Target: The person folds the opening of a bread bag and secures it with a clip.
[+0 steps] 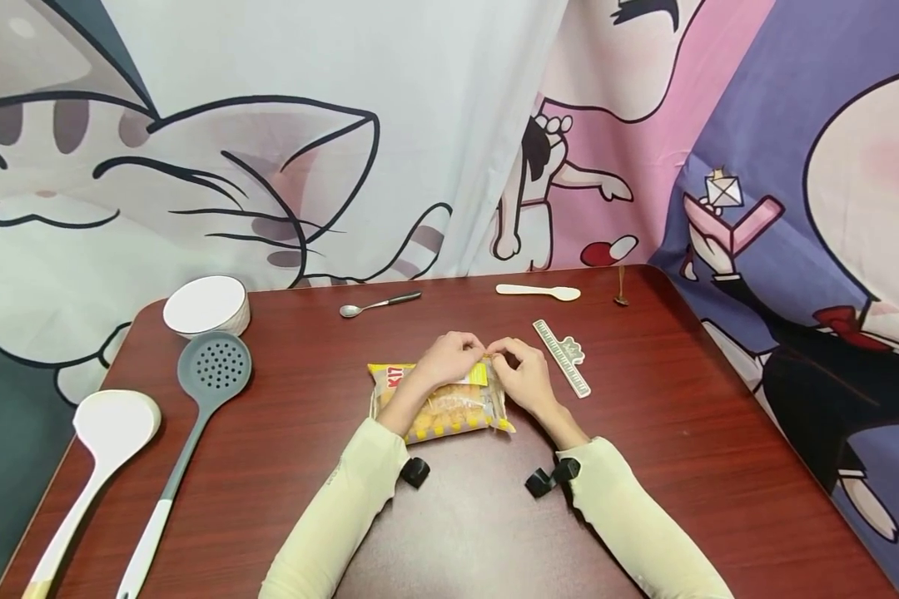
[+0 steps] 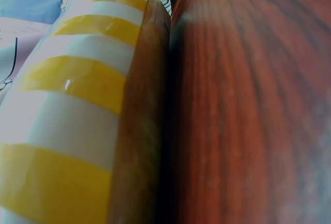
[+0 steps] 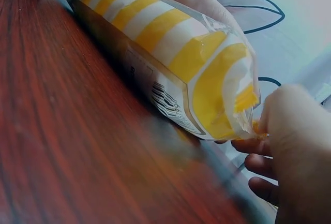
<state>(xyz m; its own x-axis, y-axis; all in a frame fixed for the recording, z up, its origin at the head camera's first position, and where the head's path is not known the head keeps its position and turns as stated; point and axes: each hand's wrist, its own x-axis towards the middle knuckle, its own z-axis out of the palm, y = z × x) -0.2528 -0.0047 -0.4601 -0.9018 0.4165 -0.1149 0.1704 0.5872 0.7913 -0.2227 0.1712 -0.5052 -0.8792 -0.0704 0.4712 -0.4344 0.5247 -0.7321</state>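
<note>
A plastic food bag point(image 1: 449, 409) with yellow, white and clear areas lies on the table, pale yellow pieces showing through its front. My left hand point(image 1: 447, 358) reaches across the top of it and pinches its edge near the upper right corner. Beside those fingertips, my right hand point(image 1: 526, 378) pinches the same corner between thumb and fingers. The right wrist view shows the bag's striped side point(image 3: 155, 27) and a crumpled end at the right fingers point(image 3: 258, 164). Only striped film point(image 2: 72, 79) and table fill the left wrist view; the left hand's fingers are hidden there.
Right of the bag lies a long clip point(image 1: 562, 358) with a shaped handle. Behind are a small metal spoon point(image 1: 374, 304), a white spoon point(image 1: 539, 291) and a tiny brown item point(image 1: 621, 298). At left stand a white bowl point(image 1: 208, 306), slotted skimmer point(image 1: 214, 366) and white ladle point(image 1: 116, 424).
</note>
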